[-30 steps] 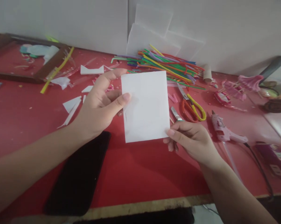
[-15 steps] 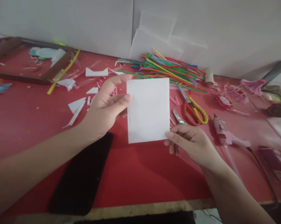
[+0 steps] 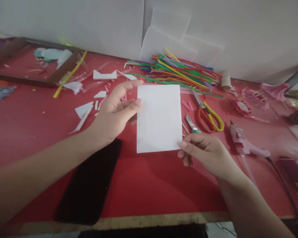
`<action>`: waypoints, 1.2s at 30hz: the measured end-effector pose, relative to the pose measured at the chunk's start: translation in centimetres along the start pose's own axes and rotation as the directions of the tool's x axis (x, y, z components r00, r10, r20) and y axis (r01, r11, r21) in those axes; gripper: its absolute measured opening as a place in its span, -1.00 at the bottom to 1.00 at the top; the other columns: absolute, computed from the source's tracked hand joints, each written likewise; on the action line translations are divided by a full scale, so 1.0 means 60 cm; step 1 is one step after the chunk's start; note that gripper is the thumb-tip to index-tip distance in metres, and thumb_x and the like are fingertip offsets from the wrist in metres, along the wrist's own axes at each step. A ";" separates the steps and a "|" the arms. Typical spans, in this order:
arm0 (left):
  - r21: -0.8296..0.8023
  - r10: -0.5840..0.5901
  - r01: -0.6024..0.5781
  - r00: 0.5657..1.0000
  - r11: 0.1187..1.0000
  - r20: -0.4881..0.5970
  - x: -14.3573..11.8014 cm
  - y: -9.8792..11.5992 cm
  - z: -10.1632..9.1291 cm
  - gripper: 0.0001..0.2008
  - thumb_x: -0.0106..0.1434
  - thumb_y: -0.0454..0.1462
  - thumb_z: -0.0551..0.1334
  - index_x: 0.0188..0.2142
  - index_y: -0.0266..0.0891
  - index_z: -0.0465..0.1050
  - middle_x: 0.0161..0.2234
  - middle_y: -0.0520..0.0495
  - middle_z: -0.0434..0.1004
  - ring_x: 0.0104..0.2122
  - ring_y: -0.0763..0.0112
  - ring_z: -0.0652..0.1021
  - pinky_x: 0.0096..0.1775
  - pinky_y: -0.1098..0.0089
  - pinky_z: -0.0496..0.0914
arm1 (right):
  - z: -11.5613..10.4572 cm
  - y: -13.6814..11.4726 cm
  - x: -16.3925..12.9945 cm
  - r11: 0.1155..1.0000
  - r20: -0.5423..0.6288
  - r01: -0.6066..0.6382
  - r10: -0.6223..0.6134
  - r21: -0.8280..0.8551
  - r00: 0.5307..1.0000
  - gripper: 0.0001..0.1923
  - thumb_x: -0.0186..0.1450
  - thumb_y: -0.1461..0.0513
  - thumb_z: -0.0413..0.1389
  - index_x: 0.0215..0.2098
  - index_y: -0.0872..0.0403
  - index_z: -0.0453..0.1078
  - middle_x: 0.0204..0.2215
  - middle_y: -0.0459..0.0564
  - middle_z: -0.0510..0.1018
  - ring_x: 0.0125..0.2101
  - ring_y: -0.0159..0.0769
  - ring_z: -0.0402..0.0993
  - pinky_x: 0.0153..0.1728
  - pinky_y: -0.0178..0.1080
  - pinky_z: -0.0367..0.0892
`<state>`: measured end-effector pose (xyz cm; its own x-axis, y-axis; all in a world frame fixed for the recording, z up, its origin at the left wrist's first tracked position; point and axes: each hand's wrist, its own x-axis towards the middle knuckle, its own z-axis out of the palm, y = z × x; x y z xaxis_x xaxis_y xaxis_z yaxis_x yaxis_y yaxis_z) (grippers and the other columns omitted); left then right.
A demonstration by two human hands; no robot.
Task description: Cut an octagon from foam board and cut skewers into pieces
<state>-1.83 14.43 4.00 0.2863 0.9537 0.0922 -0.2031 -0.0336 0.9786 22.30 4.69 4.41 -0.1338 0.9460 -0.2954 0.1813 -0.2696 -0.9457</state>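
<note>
A white rectangular card [image 3: 159, 119], perhaps foam board, is held up above the red table between both hands. My left hand [image 3: 116, 114] pinches its upper left edge, thumb in front and index finger stretched along the top corner. At the lower right corner, my right hand [image 3: 200, 150] grips it between thumb and fingers. Just beyond the right hand lie a craft knife [image 3: 192, 124] with a green part and scissors [image 3: 208, 117] with red and yellow handles. Below the left forearm rests a black phone-like slab [image 3: 91, 185].
Colourful pipe cleaners [image 3: 181, 72] lie in a heap by the wall, near a cardboard tube [image 3: 225, 80]. White scraps [image 3: 83, 114] are scattered at left, beside a brown wooden frame [image 3: 22, 79]. A pink glue gun [image 3: 246, 143] with a cord and pink craft pieces [image 3: 260, 97] lie at right.
The whole scene has shifted slightly to the right in view. Both hands keep their hold on the white card, which looks almost unchanged in position.
</note>
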 end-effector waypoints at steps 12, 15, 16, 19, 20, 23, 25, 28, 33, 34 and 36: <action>0.045 -0.124 0.132 0.981 0.990 -0.146 0.007 0.009 0.001 -0.78 0.14 -0.33 0.29 -0.38 -0.17 0.20 -0.47 0.14 0.32 -0.46 0.50 0.45 -0.47 0.49 0.40 | -0.005 0.016 0.013 0.996 -0.218 0.075 -0.061 0.056 0.974 -0.70 0.30 0.01 0.23 -0.36 0.08 0.46 -0.56 -0.09 0.54 -0.61 -0.40 0.48 -0.66 -0.39 0.36; 0.067 -0.220 0.225 0.972 0.972 -0.080 0.005 0.013 0.001 -0.79 0.05 -0.35 0.28 -0.44 -0.20 0.20 -0.55 0.16 0.26 -0.56 0.55 0.39 -0.55 0.55 0.31 | -0.010 0.023 0.017 0.992 -0.354 0.122 -0.105 0.027 0.930 -0.75 0.33 0.03 0.19 -0.25 0.05 0.48 -0.56 -0.13 0.50 -0.60 -0.38 0.45 -0.65 -0.36 0.35; 0.075 -0.259 0.261 0.965 0.962 -0.044 0.003 0.013 0.001 -0.80 0.01 -0.35 0.28 -0.41 -0.20 0.25 -0.55 0.15 0.29 -0.58 0.54 0.40 -0.57 0.55 0.29 | -0.012 0.025 0.018 0.991 -0.392 0.128 -0.129 -0.029 0.911 -0.76 0.34 0.04 0.18 -0.21 0.05 0.49 -0.55 -0.13 0.51 -0.59 -0.38 0.43 -0.63 -0.34 0.35; 0.115 -0.368 0.356 0.923 0.928 0.114 -0.003 0.010 0.000 -0.67 0.00 -0.25 0.30 -0.20 -0.20 0.37 -0.48 0.08 0.46 -0.51 0.39 0.52 -0.54 0.46 0.38 | -0.016 0.024 0.019 0.956 -0.455 0.100 -0.221 -0.276 0.863 -0.76 0.36 0.08 0.14 -0.17 0.03 0.54 -0.46 -0.08 0.56 -0.50 -0.34 0.45 -0.50 -0.28 0.38; 0.155 -0.389 0.366 0.906 0.918 0.166 -0.005 0.007 -0.001 -0.63 0.06 -0.19 0.31 -0.12 -0.18 0.38 -0.43 0.05 0.50 -0.48 0.35 0.55 -0.51 0.43 0.41 | -0.016 0.023 0.019 0.935 -0.444 0.093 -0.248 -0.343 0.861 -0.77 0.36 0.09 0.13 -0.17 0.03 0.56 -0.42 -0.06 0.59 -0.45 -0.31 0.48 -0.44 -0.26 0.40; 0.356 -0.381 0.272 0.881 0.894 0.283 -0.009 0.000 -0.005 -0.54 0.17 -0.07 0.34 0.01 -0.17 0.39 -0.32 -0.01 0.60 -0.39 0.35 0.60 -0.41 0.43 0.44 | -0.013 0.022 0.018 0.898 -0.373 0.124 -0.297 -0.423 0.879 -0.78 0.36 0.11 0.11 -0.18 0.00 0.57 -0.33 -0.04 0.62 -0.35 -0.27 0.52 -0.32 -0.22 0.41; 0.459 -0.370 0.174 0.848 0.871 0.380 -0.012 -0.004 -0.005 -0.55 0.17 -0.09 0.36 0.02 -0.17 0.44 -0.20 -0.07 0.64 -0.27 0.32 0.63 -0.31 0.42 0.48 | -0.009 0.022 0.017 0.903 -0.352 0.146 -0.301 -0.405 0.886 -0.78 0.36 0.10 0.12 -0.17 -0.01 0.56 -0.33 -0.05 0.62 -0.35 -0.29 0.51 -0.33 -0.24 0.41; 0.501 -0.366 0.089 0.792 0.861 0.488 -0.013 -0.005 -0.004 -0.59 0.19 -0.14 0.34 0.04 -0.14 0.49 -0.05 -0.08 0.63 -0.14 0.28 0.64 -0.17 0.36 0.52 | -0.006 0.021 0.016 0.933 -0.386 0.155 -0.280 -0.324 0.879 -0.78 0.34 0.08 0.15 -0.15 0.00 0.53 -0.42 -0.08 0.58 -0.46 -0.33 0.46 -0.47 -0.30 0.36; 0.480 -0.265 0.029 0.862 0.877 0.432 -0.011 -0.004 -0.002 -0.59 0.17 -0.20 0.33 0.04 -0.18 0.50 -0.11 -0.08 0.65 -0.23 0.34 0.65 -0.19 0.39 0.52 | -0.007 0.021 0.018 0.968 -0.449 0.139 -0.221 -0.209 0.866 -0.71 0.37 -0.02 0.10 -0.18 -0.03 0.51 -0.42 -0.08 0.57 -0.44 -0.33 0.48 -0.44 -0.30 0.39; 0.477 -0.244 0.018 0.876 0.879 0.417 -0.010 -0.004 -0.002 -0.59 0.17 -0.20 0.33 0.03 -0.18 0.50 -0.12 -0.07 0.65 -0.24 0.36 0.65 -0.19 0.40 0.52 | -0.007 0.022 0.019 0.973 -0.445 0.140 -0.210 -0.184 0.870 -0.73 0.36 -0.01 0.12 -0.18 -0.03 0.51 -0.40 -0.08 0.58 -0.43 -0.33 0.48 -0.43 -0.30 0.40; 0.478 -0.210 -0.006 0.894 0.878 0.397 -0.009 -0.004 -0.004 -0.60 0.17 -0.22 0.32 0.02 -0.18 0.50 -0.13 -0.05 0.65 -0.25 0.38 0.64 -0.18 0.41 0.51 | -0.007 0.024 0.019 0.977 -0.424 0.141 -0.197 -0.160 0.884 -0.79 0.32 0.05 0.18 -0.19 -0.02 0.50 -0.40 -0.09 0.59 -0.45 -0.35 0.47 -0.47 -0.33 0.38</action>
<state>-2.15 13.99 3.70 0.6701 0.7406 -0.0500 0.2676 -0.1783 0.9469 22.84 5.47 2.76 0.2589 0.9658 -0.0177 0.3141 -0.1015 -0.9439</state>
